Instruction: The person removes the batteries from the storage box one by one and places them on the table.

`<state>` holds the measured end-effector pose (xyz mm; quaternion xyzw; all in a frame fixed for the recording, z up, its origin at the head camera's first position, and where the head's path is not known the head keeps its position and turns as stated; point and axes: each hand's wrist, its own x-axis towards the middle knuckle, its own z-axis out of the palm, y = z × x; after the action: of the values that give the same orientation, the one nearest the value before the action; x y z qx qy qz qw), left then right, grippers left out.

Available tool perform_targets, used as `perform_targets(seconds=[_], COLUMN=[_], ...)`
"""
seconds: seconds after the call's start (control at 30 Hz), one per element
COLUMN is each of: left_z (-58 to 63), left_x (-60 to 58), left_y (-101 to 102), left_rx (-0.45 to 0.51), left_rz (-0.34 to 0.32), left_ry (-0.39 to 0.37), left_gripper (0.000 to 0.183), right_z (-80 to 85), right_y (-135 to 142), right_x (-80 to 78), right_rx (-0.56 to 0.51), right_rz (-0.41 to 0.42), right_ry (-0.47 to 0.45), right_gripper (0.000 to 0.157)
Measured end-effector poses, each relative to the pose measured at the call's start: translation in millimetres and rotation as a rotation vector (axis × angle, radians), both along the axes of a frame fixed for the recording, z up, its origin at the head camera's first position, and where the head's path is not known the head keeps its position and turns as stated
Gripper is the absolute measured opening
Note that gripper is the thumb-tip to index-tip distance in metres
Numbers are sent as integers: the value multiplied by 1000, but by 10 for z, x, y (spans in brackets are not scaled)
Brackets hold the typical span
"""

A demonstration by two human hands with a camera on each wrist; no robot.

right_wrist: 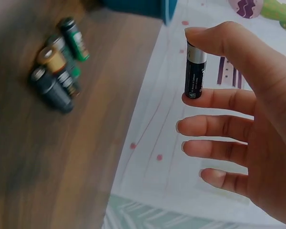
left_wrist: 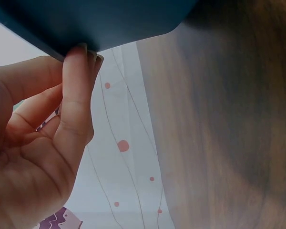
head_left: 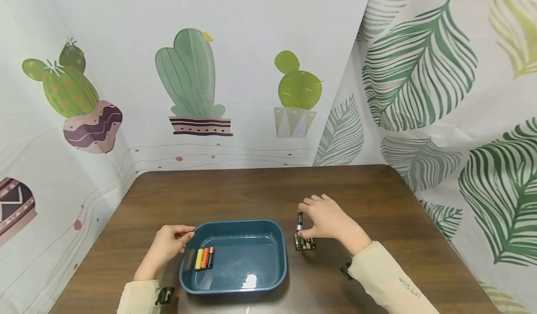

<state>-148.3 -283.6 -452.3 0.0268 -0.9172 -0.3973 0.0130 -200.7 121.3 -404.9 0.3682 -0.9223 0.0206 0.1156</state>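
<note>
My left hand point(head_left: 167, 243) pinches the left rim of a blue tray point(head_left: 245, 253) between thumb and fingers; the left wrist view shows that grip on the tray's edge point(left_wrist: 105, 21). Inside the tray, at its left side, a yellow battery point(head_left: 198, 260), an orange battery point(head_left: 204, 258) and a dark battery point(head_left: 210, 257) lie side by side. To the right of the tray, my right hand point(head_left: 329, 218) holds a black and silver battery point(right_wrist: 195, 71) end to end between thumb and index finger, above the table. The other fingers extend without touching it.
Several loose batteries point(head_left: 308, 244) lie grouped on the brown wooden table point(head_left: 251, 188), just right of the tray and below my right hand. One shows green and another gold point(right_wrist: 52, 58) in the right wrist view. A patterned cloth point(head_left: 247, 71) hangs behind the table's far edge.
</note>
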Motion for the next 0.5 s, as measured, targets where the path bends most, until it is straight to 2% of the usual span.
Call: perform_targets(seconds=[0.33,0.5], left_z=[17,13], left_x=[6,3], left_y=[12,12], left_rx=[13,12], left_rz=[-7,-4], left_ry=[7,2], left_gripper=[18,17], right_z=[-176,-307], right_y=[309,386], right_x=[-22,-36], right_rx=[16,15], right_rz=[-76,-76], right_ry=[-105,-149], right_gripper=[48,48])
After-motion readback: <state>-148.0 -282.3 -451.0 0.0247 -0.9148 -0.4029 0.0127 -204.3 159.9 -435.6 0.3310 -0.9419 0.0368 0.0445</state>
